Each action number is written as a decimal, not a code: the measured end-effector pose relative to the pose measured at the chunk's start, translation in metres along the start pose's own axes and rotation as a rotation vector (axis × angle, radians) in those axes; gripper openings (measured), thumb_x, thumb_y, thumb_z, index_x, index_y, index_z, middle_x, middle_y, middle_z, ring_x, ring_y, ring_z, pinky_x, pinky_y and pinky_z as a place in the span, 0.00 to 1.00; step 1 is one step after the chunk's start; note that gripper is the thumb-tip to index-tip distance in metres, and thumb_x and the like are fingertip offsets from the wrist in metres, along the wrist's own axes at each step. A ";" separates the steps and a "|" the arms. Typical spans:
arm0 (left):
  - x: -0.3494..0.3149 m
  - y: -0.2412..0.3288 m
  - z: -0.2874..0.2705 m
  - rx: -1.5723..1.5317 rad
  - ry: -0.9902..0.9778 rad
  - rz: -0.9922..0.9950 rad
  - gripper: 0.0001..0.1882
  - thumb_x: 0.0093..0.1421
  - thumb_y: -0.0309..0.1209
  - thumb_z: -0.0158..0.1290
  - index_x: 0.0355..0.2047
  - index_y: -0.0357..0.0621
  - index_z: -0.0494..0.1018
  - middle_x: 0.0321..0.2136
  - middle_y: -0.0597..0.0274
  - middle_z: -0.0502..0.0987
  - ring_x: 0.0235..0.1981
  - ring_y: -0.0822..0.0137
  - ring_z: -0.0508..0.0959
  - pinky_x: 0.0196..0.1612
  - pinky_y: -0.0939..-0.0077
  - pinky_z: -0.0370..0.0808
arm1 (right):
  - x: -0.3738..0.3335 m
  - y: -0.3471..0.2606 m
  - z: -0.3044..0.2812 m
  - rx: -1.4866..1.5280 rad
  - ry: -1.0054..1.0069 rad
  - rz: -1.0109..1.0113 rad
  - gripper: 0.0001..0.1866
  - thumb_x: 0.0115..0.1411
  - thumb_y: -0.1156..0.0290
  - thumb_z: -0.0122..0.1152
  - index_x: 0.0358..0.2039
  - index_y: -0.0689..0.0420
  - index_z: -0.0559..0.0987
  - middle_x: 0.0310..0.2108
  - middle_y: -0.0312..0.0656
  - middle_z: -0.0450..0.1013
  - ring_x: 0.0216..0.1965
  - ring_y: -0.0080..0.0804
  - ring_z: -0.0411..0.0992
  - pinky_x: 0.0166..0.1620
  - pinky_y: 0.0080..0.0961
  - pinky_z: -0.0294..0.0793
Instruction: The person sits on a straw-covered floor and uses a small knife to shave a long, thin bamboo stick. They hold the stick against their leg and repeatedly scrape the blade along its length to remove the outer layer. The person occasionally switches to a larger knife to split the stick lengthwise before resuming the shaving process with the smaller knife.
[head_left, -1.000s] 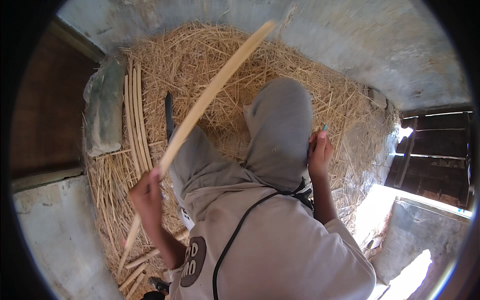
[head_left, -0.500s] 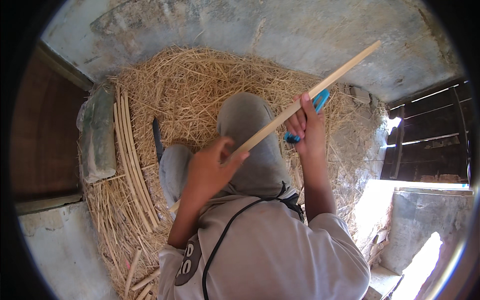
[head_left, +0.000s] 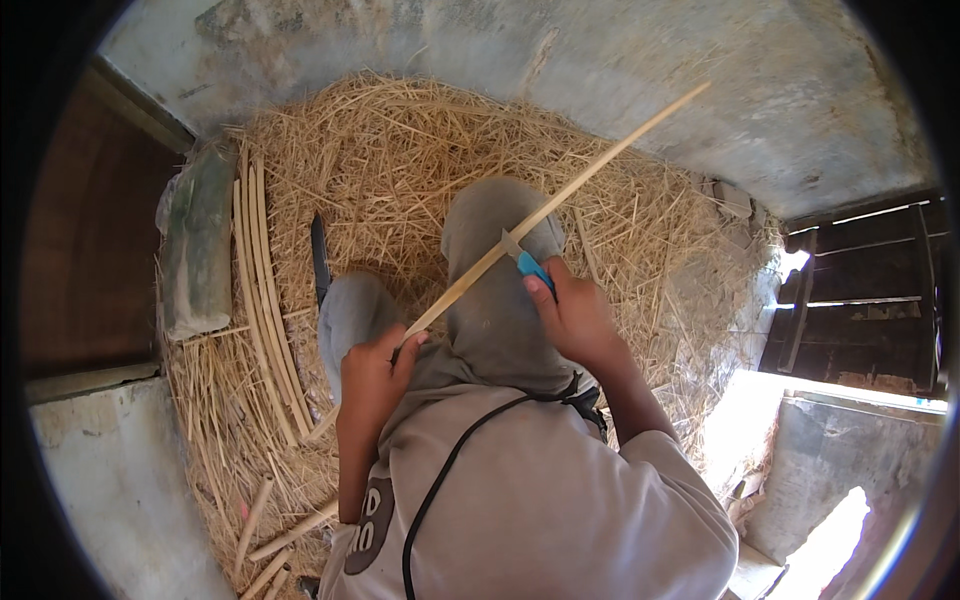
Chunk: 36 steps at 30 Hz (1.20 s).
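Note:
A long pale bamboo strip slants from low left up to the far right, crossing above my bent knees. My left hand is closed around its near part, and the strip's lower end comes out beyond my forearm. In my right hand is a blue-handled utility knife, its blade out. The blade meets the strip over my right knee, roughly midway along the strip. My right fingers wrap the handle and hide much of it.
Straw covers the ground. To the left lie several long bamboo strips, a thick greenish bamboo log and a dark blade beside my left knee. Short bamboo pieces lie lower left. A concrete wall curves behind.
My right hand has let go of the strip and brought the utility knife's blade onto it. My left hand has moved down the strip and gripped it. The strip's far end has shifted left.

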<state>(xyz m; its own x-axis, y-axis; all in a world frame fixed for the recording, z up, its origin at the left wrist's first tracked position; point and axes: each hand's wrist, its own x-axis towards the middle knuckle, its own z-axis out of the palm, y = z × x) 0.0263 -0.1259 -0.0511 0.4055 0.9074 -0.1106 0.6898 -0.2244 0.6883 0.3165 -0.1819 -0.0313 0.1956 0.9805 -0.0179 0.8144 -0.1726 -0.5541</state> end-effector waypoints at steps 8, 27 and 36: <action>-0.001 0.026 -0.002 0.128 0.128 0.112 0.15 0.68 0.39 0.61 0.28 0.43 0.75 0.20 0.51 0.75 0.20 0.48 0.77 0.24 0.58 0.71 | -0.003 -0.006 -0.007 -0.145 -0.063 -0.129 0.23 0.75 0.49 0.51 0.36 0.59 0.73 0.16 0.49 0.73 0.20 0.55 0.76 0.26 0.50 0.74; 0.001 0.052 0.002 -0.007 0.030 0.078 0.16 0.70 0.41 0.59 0.30 0.43 0.74 0.15 0.51 0.74 0.18 0.47 0.77 0.23 0.56 0.71 | -0.007 -0.005 0.010 -0.163 0.055 -0.101 0.23 0.75 0.49 0.50 0.35 0.57 0.73 0.16 0.50 0.74 0.20 0.57 0.77 0.25 0.52 0.75; -0.021 0.047 -0.020 0.056 -0.089 -0.006 0.15 0.69 0.40 0.59 0.31 0.42 0.74 0.24 0.48 0.78 0.24 0.44 0.78 0.28 0.54 0.73 | -0.010 0.008 0.005 -0.096 0.029 -0.035 0.24 0.75 0.48 0.50 0.35 0.57 0.74 0.17 0.51 0.75 0.23 0.58 0.77 0.28 0.54 0.74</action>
<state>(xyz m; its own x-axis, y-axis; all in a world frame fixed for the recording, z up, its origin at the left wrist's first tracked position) 0.0383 -0.1488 -0.0017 0.4510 0.8741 -0.1801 0.7241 -0.2405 0.6464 0.3183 -0.1926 -0.0401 0.1811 0.9832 0.0249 0.8691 -0.1481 -0.4720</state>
